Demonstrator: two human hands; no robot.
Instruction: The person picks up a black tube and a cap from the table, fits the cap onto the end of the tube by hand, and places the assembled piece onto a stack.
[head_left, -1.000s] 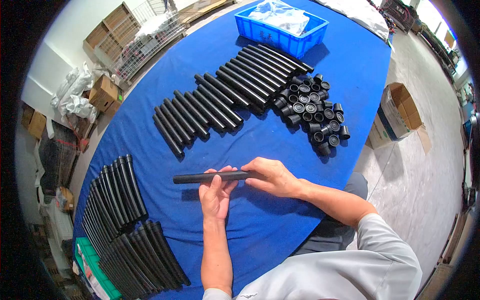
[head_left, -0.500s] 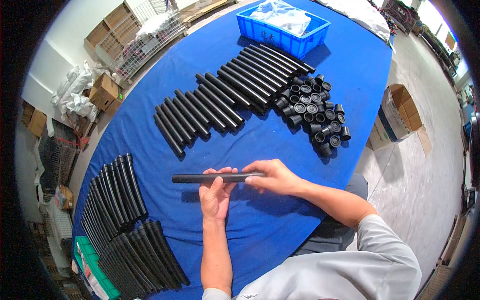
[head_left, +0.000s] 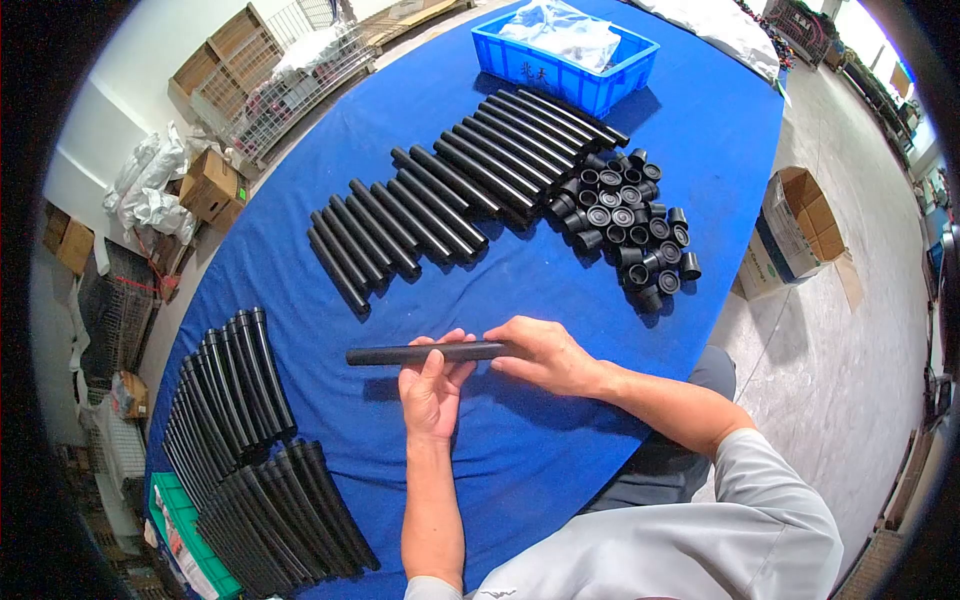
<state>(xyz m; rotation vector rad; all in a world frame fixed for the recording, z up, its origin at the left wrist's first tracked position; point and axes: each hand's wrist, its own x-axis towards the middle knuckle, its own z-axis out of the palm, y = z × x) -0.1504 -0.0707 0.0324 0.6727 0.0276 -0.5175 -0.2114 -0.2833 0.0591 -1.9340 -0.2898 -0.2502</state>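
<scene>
A black tube (head_left: 395,355) lies nearly level above the blue cloth. My left hand (head_left: 430,395) is closed round its middle, thumb in front and fingers behind. At the tube's right end is my right hand (head_left: 548,358), its fingers and palm closed over that end, so whether a cap sits there is hidden. Beyond my hands lies a row of loose black tubes (head_left: 440,190). To its right is a heap of black end caps (head_left: 625,215), some with the hollow side up. Tubes with a thicker upper end (head_left: 235,380) are lined up at the left.
A blue crate (head_left: 570,75) with a plastic bag in it stands at the far edge of the blue-covered table (head_left: 330,400). More black tubes (head_left: 290,515) and a green crate (head_left: 190,540) are at the near left. An open cardboard box (head_left: 800,230) stands on the floor at right.
My right hand has shifted slightly and its palm now covers more of the tube's right end. The left hand holds the tube almost in the same place.
</scene>
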